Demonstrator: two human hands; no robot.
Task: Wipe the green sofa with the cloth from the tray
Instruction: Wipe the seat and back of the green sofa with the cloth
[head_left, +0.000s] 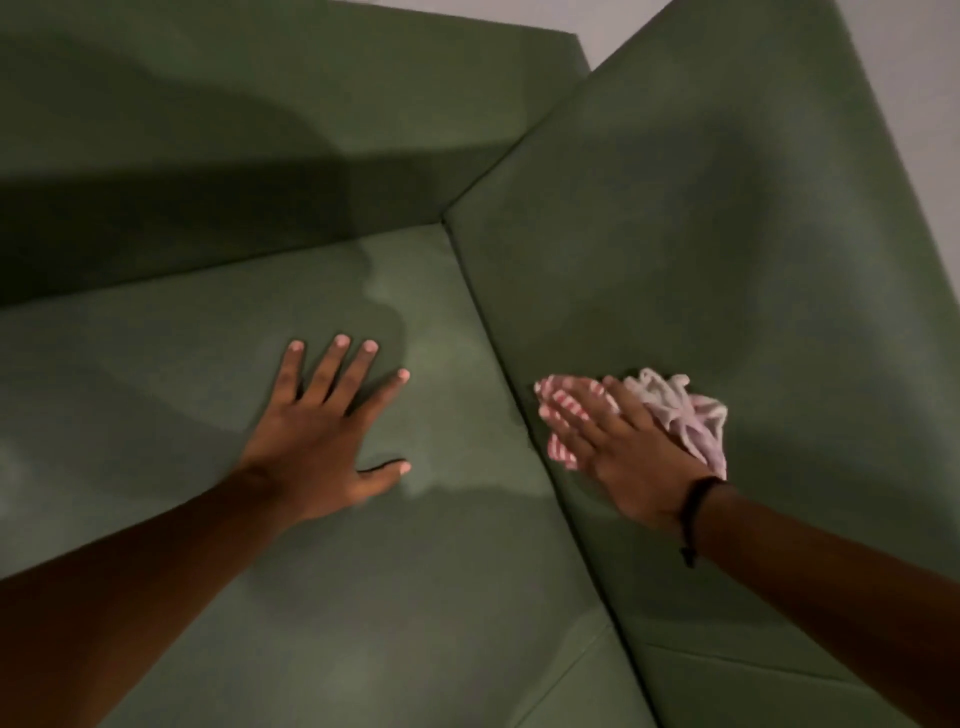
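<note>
L hand (322, 441) is lying flat on the green sofa (701, 234) seat cushion, palm down, fingers spread wide, gripping nothing. R hand (613, 441) is pressing the cloth (685, 415) against the upright cushion on the R side, just beside the seam where it's meeting the seat; fingers are lying extended and flat over the fabric, not curled round it, so it's a flat press, not a pinch. Cloth is looking pale w/ pink-red stripes, bunching out past the fingertips and behind the knuckles. Dark band (693, 514) is sitting on the R wrist. Shadows are falling across the seat and back cushion. Pale wall (909, 78) is showing top R
</note>
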